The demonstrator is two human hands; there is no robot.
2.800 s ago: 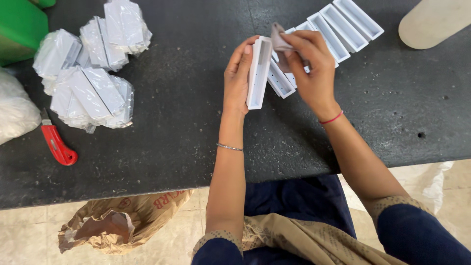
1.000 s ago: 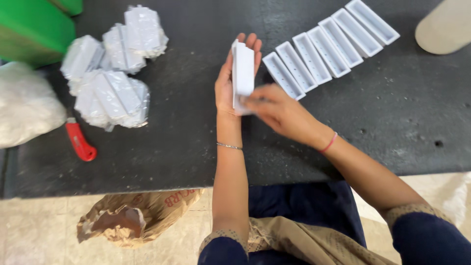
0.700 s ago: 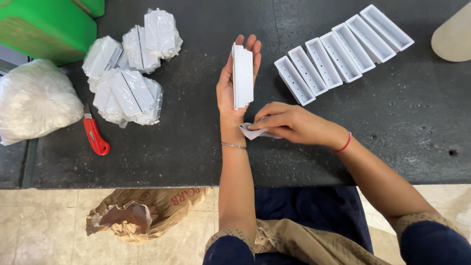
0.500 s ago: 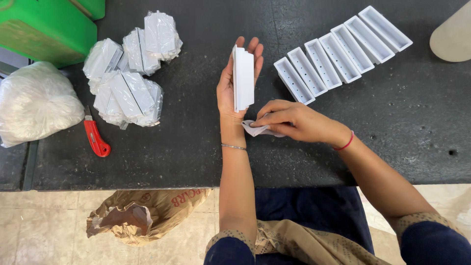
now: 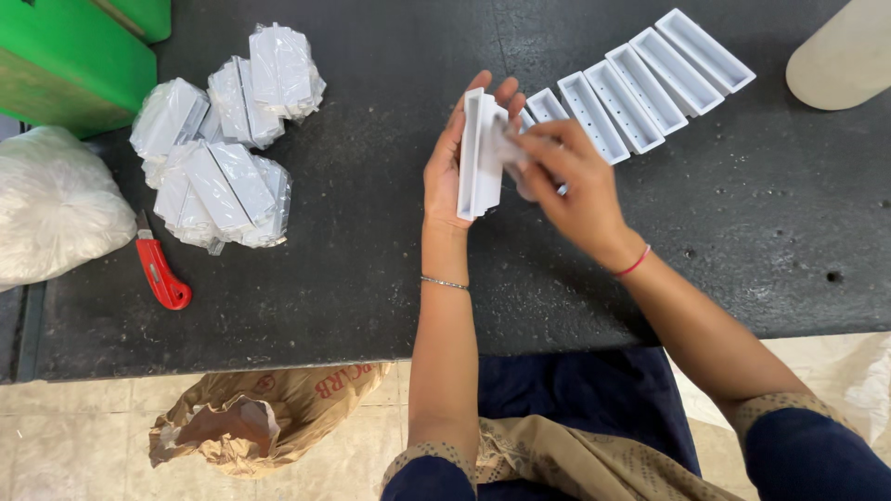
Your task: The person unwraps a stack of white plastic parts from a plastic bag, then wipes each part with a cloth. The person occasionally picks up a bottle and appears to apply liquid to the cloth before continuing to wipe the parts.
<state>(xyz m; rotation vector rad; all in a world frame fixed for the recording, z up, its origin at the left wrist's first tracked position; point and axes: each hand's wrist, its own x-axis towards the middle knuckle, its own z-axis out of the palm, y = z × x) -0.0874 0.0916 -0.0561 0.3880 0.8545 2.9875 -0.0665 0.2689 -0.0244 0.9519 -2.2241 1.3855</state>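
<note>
A dark, speckled tabletop (image 5: 353, 278) fills most of the frame, its near edge running across the lower half. Below it shows a pale tiled floor with a crumpled brown paper bag (image 5: 255, 417) at lower left. A green box (image 5: 65, 60) sits in the upper left corner, a bulging white plastic bag (image 5: 51, 213) at the left edge, and a red cutter (image 5: 160, 271) lies just beside it. Upper left of centre is a heap of wrapped packs (image 5: 223, 139), white pieces in clear film. A row of white trays (image 5: 640, 79), open side up, slants toward the upper right, touching side by side.

Near top centre, the left hand (image 5: 447, 167) holds a white tray (image 5: 481, 153) upright on its long side, fingers curled behind it and thumb along the near edge. The tray is a narrow, shallow rectangular trough of plain white plastic, raised above the table. The right hand (image 5: 571, 181) is closed in a pinch against the tray's right side, on a small scrap of clear film (image 5: 509, 148); the scrap is hard to make out.

A pale cylinder (image 5: 840, 56) is cut off at the upper right corner. The right hand hides the near end of the row.
</note>
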